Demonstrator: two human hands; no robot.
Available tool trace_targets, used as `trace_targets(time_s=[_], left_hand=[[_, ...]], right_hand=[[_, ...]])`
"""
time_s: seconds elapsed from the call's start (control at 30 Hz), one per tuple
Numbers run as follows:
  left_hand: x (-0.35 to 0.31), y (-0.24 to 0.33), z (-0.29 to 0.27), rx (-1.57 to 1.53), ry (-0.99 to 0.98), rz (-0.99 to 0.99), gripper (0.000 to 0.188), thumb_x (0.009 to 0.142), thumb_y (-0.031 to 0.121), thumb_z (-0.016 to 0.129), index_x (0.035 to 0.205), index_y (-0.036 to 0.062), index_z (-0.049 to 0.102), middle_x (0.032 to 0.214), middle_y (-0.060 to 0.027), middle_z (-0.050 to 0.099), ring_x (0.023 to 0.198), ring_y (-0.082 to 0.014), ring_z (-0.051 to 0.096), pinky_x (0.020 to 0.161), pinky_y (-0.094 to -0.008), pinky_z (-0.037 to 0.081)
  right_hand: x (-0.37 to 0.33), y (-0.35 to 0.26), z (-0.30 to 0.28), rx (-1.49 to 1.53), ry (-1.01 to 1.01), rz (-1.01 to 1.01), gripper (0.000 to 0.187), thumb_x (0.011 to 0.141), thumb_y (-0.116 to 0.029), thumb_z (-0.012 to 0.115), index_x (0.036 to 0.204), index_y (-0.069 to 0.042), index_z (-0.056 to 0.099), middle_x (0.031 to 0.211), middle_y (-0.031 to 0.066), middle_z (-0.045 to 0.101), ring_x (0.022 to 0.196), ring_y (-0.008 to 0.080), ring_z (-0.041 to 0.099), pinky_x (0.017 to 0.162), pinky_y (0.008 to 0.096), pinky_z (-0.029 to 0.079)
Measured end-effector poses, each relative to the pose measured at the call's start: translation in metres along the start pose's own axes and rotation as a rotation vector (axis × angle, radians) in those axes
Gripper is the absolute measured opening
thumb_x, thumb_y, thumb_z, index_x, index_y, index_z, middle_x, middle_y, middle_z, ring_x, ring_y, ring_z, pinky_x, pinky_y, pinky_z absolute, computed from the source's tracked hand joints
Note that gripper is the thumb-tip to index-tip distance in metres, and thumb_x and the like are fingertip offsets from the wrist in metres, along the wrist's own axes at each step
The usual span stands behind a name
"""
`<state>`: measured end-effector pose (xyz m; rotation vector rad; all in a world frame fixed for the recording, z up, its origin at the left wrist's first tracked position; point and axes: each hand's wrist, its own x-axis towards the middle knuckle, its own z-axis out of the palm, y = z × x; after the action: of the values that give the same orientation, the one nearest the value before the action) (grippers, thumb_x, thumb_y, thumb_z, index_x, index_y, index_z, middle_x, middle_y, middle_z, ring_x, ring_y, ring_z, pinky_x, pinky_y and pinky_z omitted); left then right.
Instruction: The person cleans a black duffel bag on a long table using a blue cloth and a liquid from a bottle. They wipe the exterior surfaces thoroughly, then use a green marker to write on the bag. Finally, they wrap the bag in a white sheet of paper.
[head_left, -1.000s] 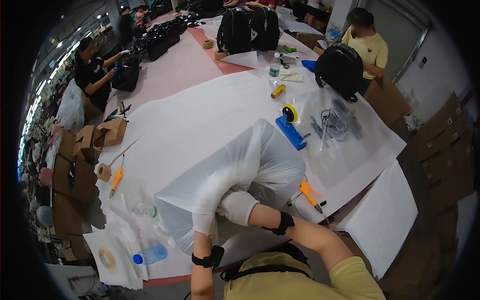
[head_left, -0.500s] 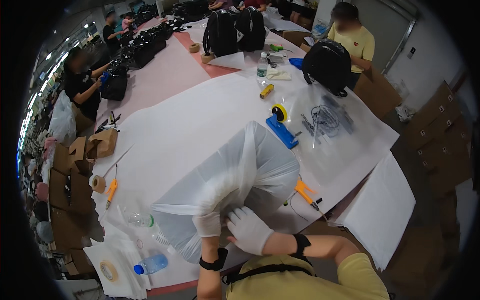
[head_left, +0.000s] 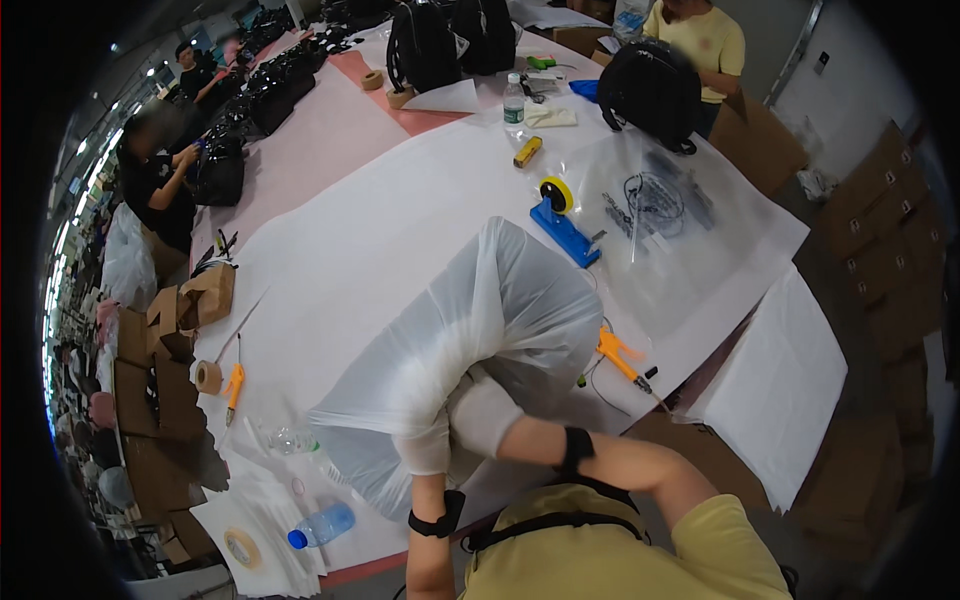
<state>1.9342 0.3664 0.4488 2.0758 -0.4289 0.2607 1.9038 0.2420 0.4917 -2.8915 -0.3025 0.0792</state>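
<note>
A large translucent white plastic bag lies spread and puffed up on the white-covered table in front of me, its mouth toward my body. Both hands wear white gloves. My left hand reaches into the bag's mouth, with film draped over its fingers. Close beside it, my right hand is also pushed into the opening, blurred, its fingertips hidden by the bag. Whether either hand grips the film or something within cannot be made out.
A blue tape dispenser and an orange air gun lie right of the bag. Left are another orange air gun, a blue-capped bottle and paper sheets. Black backpacks stand farther back; people work around the table.
My right hand has moved from the bag's near edge, fingers in sight, forward into its mouth. The bag's film has opened out and lifted over my left hand. My view has shifted slightly.
</note>
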Motion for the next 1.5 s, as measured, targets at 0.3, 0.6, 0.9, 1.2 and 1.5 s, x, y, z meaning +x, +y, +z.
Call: trace_targets(time_s=[0.3,0.6,0.9,1.2,1.5], left_hand=[[0.014,-0.012,-0.006,0.223,0.026,0.106,0.022,0.080,0.008,0.062,0.101,0.0073,0.068,0.098,-0.0115,0.068,0.089,-0.0330,0.064,0.080,-0.0405,0.049],[0.033,0.086,-0.102,0.500,-0.803,-0.005,0.037,0.071,0.020,0.074,0.104,0.0068,0.064,0.098,-0.0137,0.065,0.095,-0.0333,0.061,0.083,-0.0438,0.046],[0.069,0.084,-0.018,0.490,-0.424,0.204,0.084,0.049,0.035,0.084,0.119,0.0028,0.051,0.128,-0.0204,0.047,0.120,-0.0373,0.043,0.100,-0.0505,0.033],[0.020,0.058,0.010,0.627,-0.251,0.246,0.082,0.038,0.040,0.084,0.112,0.0148,0.059,0.110,-0.0114,0.051,0.103,-0.0323,0.050,0.087,-0.0467,0.040],[0.020,0.055,0.011,0.621,-0.284,0.067,0.084,0.033,0.041,0.086,0.110,0.0151,0.061,0.102,-0.0125,0.052,0.094,-0.0344,0.049,0.082,-0.0470,0.041]], right_hand=[[-0.010,0.041,0.001,0.140,0.566,-0.299,0.026,0.077,-0.020,0.062,0.100,-0.008,0.063,0.098,0.0111,0.062,0.097,0.0285,0.060,0.089,0.0409,0.045],[-0.010,0.080,0.017,0.199,0.858,-0.140,0.013,0.076,-0.015,0.063,0.086,-0.009,0.059,0.088,0.0066,0.057,0.076,0.0269,0.057,0.065,0.0393,0.046],[-0.015,0.076,0.023,0.212,0.817,-0.042,0.010,0.076,-0.016,0.065,0.078,-0.009,0.058,0.081,0.0056,0.058,0.070,0.0241,0.057,0.061,0.0366,0.046],[-0.005,0.225,-0.059,1.020,0.570,0.523,0.020,0.088,-0.015,0.060,0.103,-0.003,0.064,0.099,0.0125,0.065,0.092,0.0202,0.062,0.084,0.0306,0.047],[0.047,0.425,0.005,0.335,-0.056,0.927,0.045,0.082,-0.039,0.060,0.097,0.003,0.067,0.094,0.0246,0.065,0.090,0.0384,0.062,0.080,0.0379,0.047]])
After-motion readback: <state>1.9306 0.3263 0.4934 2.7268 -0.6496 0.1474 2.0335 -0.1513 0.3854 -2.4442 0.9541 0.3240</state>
